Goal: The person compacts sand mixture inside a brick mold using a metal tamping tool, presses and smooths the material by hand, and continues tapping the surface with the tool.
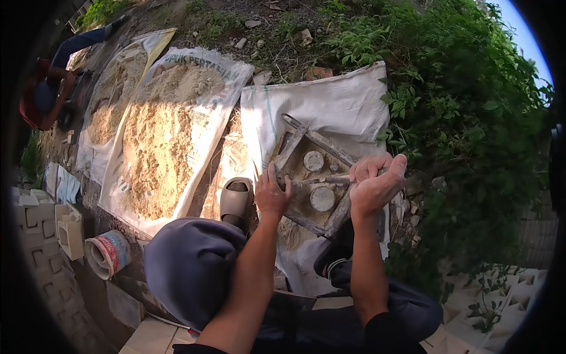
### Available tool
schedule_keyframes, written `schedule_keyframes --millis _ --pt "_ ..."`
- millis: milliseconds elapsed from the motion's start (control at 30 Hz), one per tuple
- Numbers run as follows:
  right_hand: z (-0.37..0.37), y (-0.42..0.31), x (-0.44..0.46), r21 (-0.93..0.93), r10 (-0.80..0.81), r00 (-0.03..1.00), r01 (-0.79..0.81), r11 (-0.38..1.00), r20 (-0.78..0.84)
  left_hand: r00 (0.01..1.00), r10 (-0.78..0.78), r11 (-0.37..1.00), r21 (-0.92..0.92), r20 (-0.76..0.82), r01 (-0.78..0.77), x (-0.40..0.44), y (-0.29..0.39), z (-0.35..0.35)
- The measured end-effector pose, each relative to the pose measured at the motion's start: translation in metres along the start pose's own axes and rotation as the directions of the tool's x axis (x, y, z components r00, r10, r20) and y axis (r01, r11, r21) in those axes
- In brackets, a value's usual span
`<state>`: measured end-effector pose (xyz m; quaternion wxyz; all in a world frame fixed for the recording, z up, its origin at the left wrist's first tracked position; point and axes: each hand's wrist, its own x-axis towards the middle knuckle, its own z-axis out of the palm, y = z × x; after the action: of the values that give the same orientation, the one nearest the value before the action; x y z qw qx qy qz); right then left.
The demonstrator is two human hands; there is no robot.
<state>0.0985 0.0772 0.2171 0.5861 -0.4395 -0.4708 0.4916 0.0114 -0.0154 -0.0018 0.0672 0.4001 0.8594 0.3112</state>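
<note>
A worn, mortar-caked mould frame lies on a white woven sack. Two round grey cores, the upper core and the lower core, stand inside it amid greyish powder. My left hand rests on the frame's left corner, fingers stretched out and spread. Over the right corner, my right hand is closed in a fist with the thumb uppermost. A slim bar runs across the mould between the cores into this fist; its far end is hidden by the fingers.
Sand is heaped on sacks to the left. A round bucket lies near stacked pale blocks. Another person crouches at the far left. Leafy bushes border the right side. My sandalled foot is beside the sack.
</note>
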Motion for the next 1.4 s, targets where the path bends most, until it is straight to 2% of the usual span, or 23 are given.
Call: schedule_keyframes --millis 100,133,233,300,367,433,500,533,567,633,667,700,767,800,900,967,1033,1167,1200,1233,1300,1333,1400 --pt "0.003 0.027 -0.012 -0.103 -0.047 0.998 0.043 0.994 -0.037 1.0 -0.005 1.0 -0.004 0.006 0.005 0.0 0.001 0.0" --pt "-0.004 0.062 -0.016 -0.078 -0.108 0.991 0.114 0.99 0.076 1.0 0.0 1.0 -0.008 0.002 0.0 0.0 0.002 -0.001" --pt "0.006 0.045 -0.013 -0.161 -0.085 0.98 0.115 0.98 0.179 1.0 -0.03 0.999 0.013 0.002 0.03 -0.002 0.003 0.0" --pt "0.01 0.029 -0.008 -0.136 -0.079 0.988 0.098 0.986 0.136 1.0 -0.028 0.999 0.034 -0.007 0.029 -0.001 0.001 0.003" --pt "0.013 0.008 -0.008 -0.063 -0.026 0.996 0.02 0.998 -0.082 1.0 -0.028 0.999 0.018 0.0 0.028 0.0 0.001 0.003" --pt "0.009 0.02 -0.012 -0.093 -0.059 0.996 0.052 0.994 -0.074 1.0 -0.004 1.0 0.002 0.009 0.004 -0.002 -0.002 0.001" --pt "0.003 0.064 -0.019 -0.169 -0.196 0.98 0.198 0.966 0.026 1.0 -0.008 1.0 0.012 -0.003 0.008 0.0 0.001 0.001" --pt "0.001 0.066 -0.021 -0.195 -0.234 0.96 0.262 0.945 0.153 1.0 0.002 1.0 0.004 -0.01 -0.002 0.001 0.004 0.001" --pt "0.001 0.067 -0.016 -0.19 -0.249 0.956 0.277 0.942 0.155 1.0 -0.017 1.0 0.015 0.001 0.017 0.002 0.004 0.0" --pt "0.011 0.053 -0.017 -0.208 -0.205 0.967 0.234 0.95 0.148 0.999 -0.039 0.999 0.031 0.025 0.038 0.0 0.003 0.001" --pt "0.015 0.037 -0.017 -0.215 -0.135 0.99 0.142 0.966 0.045 1.0 -0.017 1.0 0.023 0.004 0.017 0.002 0.002 0.004" --pt "0.018 0.026 -0.017 -0.215 -0.122 0.991 0.131 0.968 0.053 1.0 -0.005 1.0 0.023 -0.011 0.005 -0.001 -0.002 0.005" --pt "0.017 0.016 -0.015 -0.122 -0.097 0.995 0.093 0.988 -0.031 1.0 -0.014 1.0 0.019 -0.001 0.014 -0.002 -0.002 0.002" --pt "0.017 0.026 -0.016 -0.155 -0.184 0.983 0.184 0.971 0.01 1.0 -0.003 1.0 0.0 -0.002 0.003 0.0 0.001 0.001" --pt "0.016 0.034 -0.014 -0.186 -0.192 0.981 0.195 0.963 0.039 0.998 -0.043 0.999 0.017 0.045 0.042 -0.001 -0.003 0.004" --pt "0.011 0.032 0.001 -0.176 -0.177 0.982 0.185 0.967 0.062 0.999 -0.031 0.999 -0.005 0.024 0.031 -0.005 -0.003 0.006" --pt "0.012 0.015 0.003 0.005 -0.048 0.998 0.049 0.999 -0.048 0.999 -0.042 0.999 -0.012 0.006 0.042 0.0 -0.003 0.007" --pt "0.014 0.02 -0.007 -0.074 -0.084 0.995 0.079 0.994 -0.059 0.999 -0.026 0.999 -0.02 0.028 0.026 -0.003 -0.004 0.004" --pt "0.009 0.05 -0.011 -0.129 -0.12 0.993 0.117 0.985 -0.015 1.0 -0.023 1.0 -0.018 0.021 0.024 -0.002 -0.002 0.004" --pt "0.003 0.082 -0.015 -0.079 -0.198 0.977 0.204 0.976 0.074 1.0 -0.018 1.0 -0.022 0.015 0.018 -0.003 0.0 0.003" --pt "0.006 0.072 -0.014 -0.005 -0.252 0.939 0.26 0.965 0.233 0.997 -0.048 0.998 -0.039 0.065 0.051 -0.001 -0.001 0.001" --pt "0.004 0.067 -0.01 0.0 -0.25 0.938 0.258 0.966 0.24 0.997 -0.054 0.998 -0.036 0.06 0.056 -0.002 -0.004 0.001" --pt "-0.004 0.055 0.003 -0.137 -0.046 0.842 0.141 0.98 0.538 1.0 -0.022 0.997 -0.075 -0.009 0.022 -0.003 -0.004 0.003"
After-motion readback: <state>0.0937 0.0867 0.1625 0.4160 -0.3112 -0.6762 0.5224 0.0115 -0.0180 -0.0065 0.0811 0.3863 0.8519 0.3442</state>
